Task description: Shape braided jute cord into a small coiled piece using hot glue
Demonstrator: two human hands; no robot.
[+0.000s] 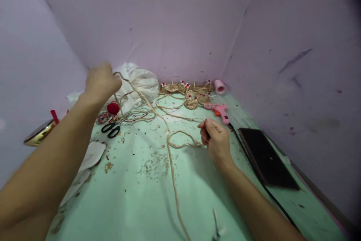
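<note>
My left hand (102, 82), raised at the left and a little blurred, is closed on the jute twine (146, 102). From there the strand slopes down across the table to the front edge of the view. A loop of it reaches my right hand (216, 139), whose curled fingers are closed on the twine at the right of the middle. Behind the right hand lies a pink glue gun (221, 110). Black-handled scissors (113, 130) rest below the left hand, beside a ball of red yarn (113, 108).
Several coiled jute pieces with red and white beads (191, 100) lie along the back wall, near a pink spool (219, 87). A white plastic bag (141, 81) sits at back left. A dark phone (267, 158) and black cord (254, 169) lie at right. Scraps dot the green table (126, 203).
</note>
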